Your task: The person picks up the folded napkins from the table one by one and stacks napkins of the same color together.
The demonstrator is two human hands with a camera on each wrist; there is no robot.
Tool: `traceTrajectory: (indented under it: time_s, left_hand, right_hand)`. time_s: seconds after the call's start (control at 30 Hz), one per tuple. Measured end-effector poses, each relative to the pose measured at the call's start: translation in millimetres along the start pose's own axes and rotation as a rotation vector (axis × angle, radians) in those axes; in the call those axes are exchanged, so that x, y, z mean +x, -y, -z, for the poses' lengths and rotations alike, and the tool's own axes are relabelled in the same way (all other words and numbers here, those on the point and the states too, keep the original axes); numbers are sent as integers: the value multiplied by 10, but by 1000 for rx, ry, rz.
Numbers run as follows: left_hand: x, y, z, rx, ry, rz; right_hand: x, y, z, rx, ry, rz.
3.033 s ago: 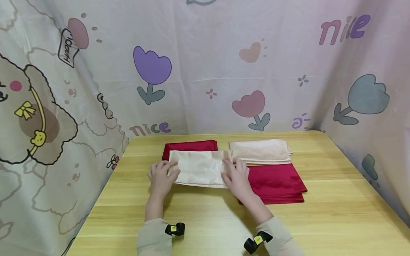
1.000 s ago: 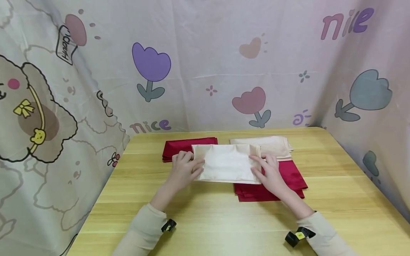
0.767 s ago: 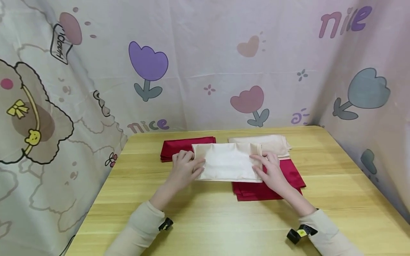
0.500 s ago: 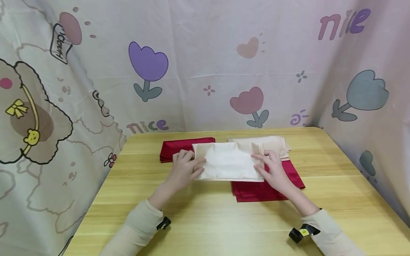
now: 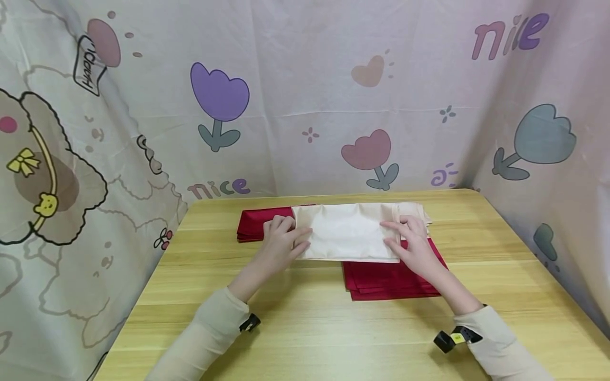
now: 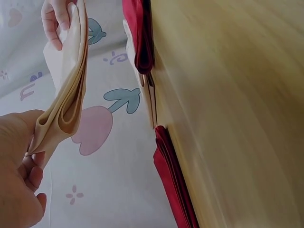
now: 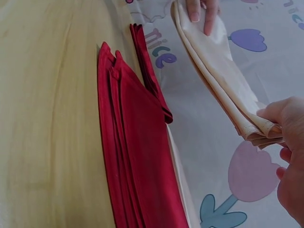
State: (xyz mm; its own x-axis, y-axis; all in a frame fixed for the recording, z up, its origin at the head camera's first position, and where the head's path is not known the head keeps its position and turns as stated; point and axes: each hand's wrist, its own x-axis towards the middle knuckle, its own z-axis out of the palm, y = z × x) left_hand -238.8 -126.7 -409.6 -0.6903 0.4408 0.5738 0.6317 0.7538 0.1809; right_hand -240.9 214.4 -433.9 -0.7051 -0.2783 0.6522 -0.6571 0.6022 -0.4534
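A folded cream cloth (image 5: 348, 233) with a soft sheen hangs level above the table, its several layers visible in both wrist views. My left hand (image 5: 283, 238) pinches its left end, thumb on the near face. At the opposite end my right hand (image 5: 412, 246) pinches it the same way. Below and right lies a folded red cloth (image 5: 386, 283), partly covered from view by the held one. Another red folded cloth (image 5: 262, 222) is at the back left. Behind my right hand shows the edge of a second cream cloth (image 5: 414, 210), mostly hidden.
All the resting cloths lie on a light wooden table (image 5: 305, 338). A patterned curtain (image 5: 295, 95) rises behind the table's back edge and along both sides. Small black cameras sit on both wrists, over beige sleeves (image 5: 214, 323).
Three seconds ago the cream cloth was farther left and nearer. Both hands have carried it right, then in the last half second a little farther back, now in front of the second cream cloth.
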Motion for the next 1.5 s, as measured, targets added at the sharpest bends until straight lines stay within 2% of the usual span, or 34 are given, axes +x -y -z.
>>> traceTrajectory:
  time_s: [0.33,0.87,1.2,1.5]
  left_hand:
    - [157,-4,-111,-24,-2,-6]
    - [291,-59,-234,-63,-20,-17]
    - [362,-89,-307,-56,-29,-36]
    - [441,-127,-356,-58,-14,-31]
  right_hand:
    - [45,-86,89,5,-38,-3]
    - [57,-189,169,-21,-76,-21]
    - [65,-233,226,-54,-86,-27]
    - [71,-274,278,-76,-102,-28]
